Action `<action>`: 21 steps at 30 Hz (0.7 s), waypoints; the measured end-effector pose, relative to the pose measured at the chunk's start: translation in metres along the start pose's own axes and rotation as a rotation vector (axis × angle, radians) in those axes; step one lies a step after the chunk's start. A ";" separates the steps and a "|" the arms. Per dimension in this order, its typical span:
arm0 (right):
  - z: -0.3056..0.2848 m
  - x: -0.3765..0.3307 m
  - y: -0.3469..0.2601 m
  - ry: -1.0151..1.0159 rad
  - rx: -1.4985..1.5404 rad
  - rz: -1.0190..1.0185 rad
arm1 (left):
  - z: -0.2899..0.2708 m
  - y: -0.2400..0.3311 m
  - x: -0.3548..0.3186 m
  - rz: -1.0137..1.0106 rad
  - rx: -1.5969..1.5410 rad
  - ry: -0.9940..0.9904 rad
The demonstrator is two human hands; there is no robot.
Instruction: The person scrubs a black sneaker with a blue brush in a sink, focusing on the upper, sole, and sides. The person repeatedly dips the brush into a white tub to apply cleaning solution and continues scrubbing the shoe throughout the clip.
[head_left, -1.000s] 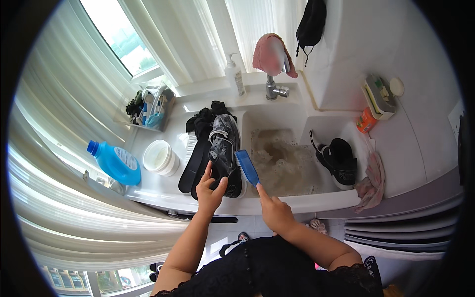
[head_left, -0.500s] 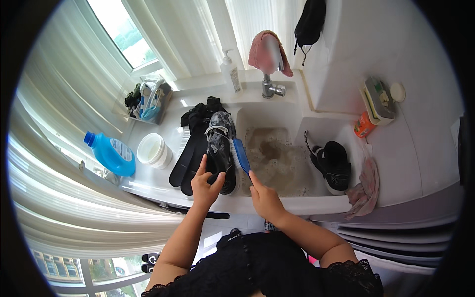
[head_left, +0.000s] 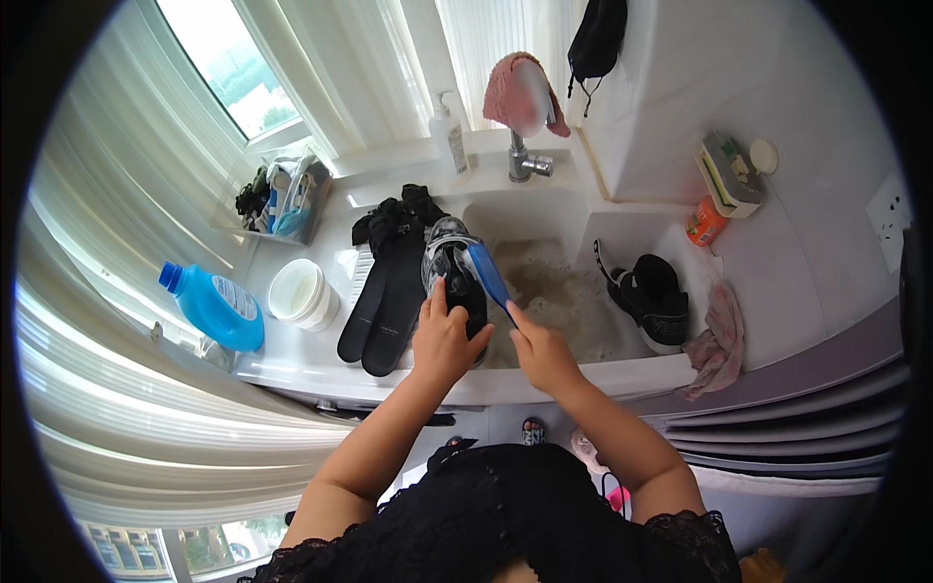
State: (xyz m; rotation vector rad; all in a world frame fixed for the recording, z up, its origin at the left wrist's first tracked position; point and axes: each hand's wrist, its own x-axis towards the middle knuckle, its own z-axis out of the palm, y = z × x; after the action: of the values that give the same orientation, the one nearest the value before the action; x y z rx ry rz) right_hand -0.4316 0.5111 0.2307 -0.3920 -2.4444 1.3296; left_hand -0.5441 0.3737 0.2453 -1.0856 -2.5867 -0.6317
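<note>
A wet black shoe [head_left: 470,306] with foam on it lies along the left rim of the sink, its toe pointing away from me. My left hand [head_left: 447,340] grips its near end, index finger stretched along the top and thumb at the right side. In my right hand [head_left: 544,355] is the handle of a blue scrub brush [head_left: 489,273]. The brush head rests against the upper right of the shoe; its bristles are mostly hidden. Two black insoles [head_left: 394,316] lie just left of the shoe, with black laces or cloth [head_left: 397,219] bunched beyond them.
Murky, sudsy water fills the sink [head_left: 583,374]. A second black shoe [head_left: 653,303] stands at its right, near a pink rag [head_left: 717,335]. On the left are a white tub [head_left: 302,296], a blue bottle [head_left: 216,311] and a clear bin [head_left: 277,209]. A cloth-draped faucet [head_left: 520,160] rises behind.
The shoe has shifted right, away from the insoles, and my left hand has moved right with it. The brush has moved slightly up and right, onto the shoe's upper side.
</note>
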 end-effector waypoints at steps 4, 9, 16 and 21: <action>-0.022 -0.055 -0.014 0.054 -0.095 -0.111 | -0.021 -0.030 0.011 0.124 -0.068 0.009; 0.022 -0.041 -0.048 0.038 -0.499 -0.038 | -0.035 -0.047 0.004 0.203 -0.139 -0.041; 0.036 -0.066 -0.060 -0.015 -0.622 -0.093 | -0.030 -0.061 -0.031 0.023 -0.316 0.052; 0.019 -0.055 -0.057 -0.012 -0.794 -0.073 | -0.020 -0.057 -0.041 -0.014 -0.392 0.114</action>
State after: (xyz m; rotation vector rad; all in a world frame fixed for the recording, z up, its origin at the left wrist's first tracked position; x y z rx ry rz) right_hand -0.3940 0.4455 0.2603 -0.4625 -2.8705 0.2742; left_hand -0.5556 0.3035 0.2295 -1.1005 -2.4333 -1.2044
